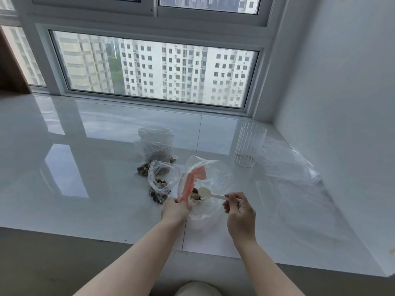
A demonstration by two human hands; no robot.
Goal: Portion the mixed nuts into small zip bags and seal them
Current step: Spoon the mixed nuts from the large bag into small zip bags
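Two small zip bags (159, 167) portioned at left; your left hand (174, 211) grips the nut bag (201, 189), right hand (240, 212) pinches the scoop (208, 193); portioning and sealing remain.

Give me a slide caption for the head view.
Left hand holds nut bag open; right hand dips white scoop.

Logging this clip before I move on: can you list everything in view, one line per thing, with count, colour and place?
Large bag: one, clear with an orange strip, centre of the sill, holding nuts.
Small zip bags: two, clear, holding nuts, left of the large bag.
Scoop: one, white, inside the large bag's mouth.
Glass: one, clear ribbed, right rear.
Plastic sheet: one, clear, far right.
Sill: white, glossy.
Left hand: grips the large bag's rim.
Right hand: holds the scoop handle.
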